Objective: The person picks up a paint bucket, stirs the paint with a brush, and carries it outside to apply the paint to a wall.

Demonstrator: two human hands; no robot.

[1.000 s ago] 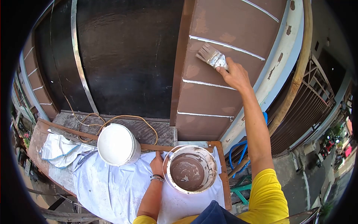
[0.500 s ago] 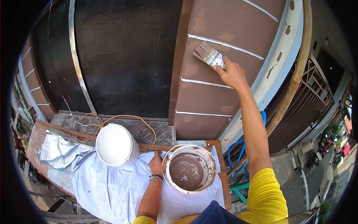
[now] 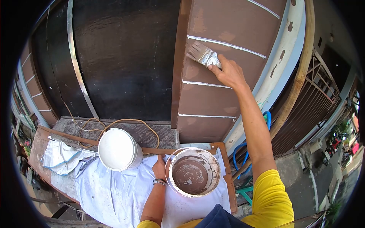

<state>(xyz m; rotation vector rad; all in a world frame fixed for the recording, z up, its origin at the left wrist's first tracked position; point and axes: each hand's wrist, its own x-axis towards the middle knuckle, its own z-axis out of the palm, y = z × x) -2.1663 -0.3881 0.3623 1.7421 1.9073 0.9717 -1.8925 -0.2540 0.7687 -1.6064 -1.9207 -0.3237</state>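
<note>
My right hand is closed round the handle of a flat paintbrush, its metal band smeared with paint. The brush's brown-coated bristles lie against a brown wall panel, just under a white horizontal line. Low in the view, my left hand is beside a white paint bucket, close to its wire handle. Its fingers look curled, but what they grip, if anything, is hidden. Brown paint with pale streaks fills the bottom of that bucket, and its inner wall is splattered.
A white lidded bucket stands to the left on a white sheet over a table. Further left lies a crumpled white sack. An orange cord runs along the ledge below a dark door. A bamboo pole leans at right.
My right hand has carried the paintbrush slightly left along the panel, nearer its left edge. My left hand and the buckets stay about where they were.
</note>
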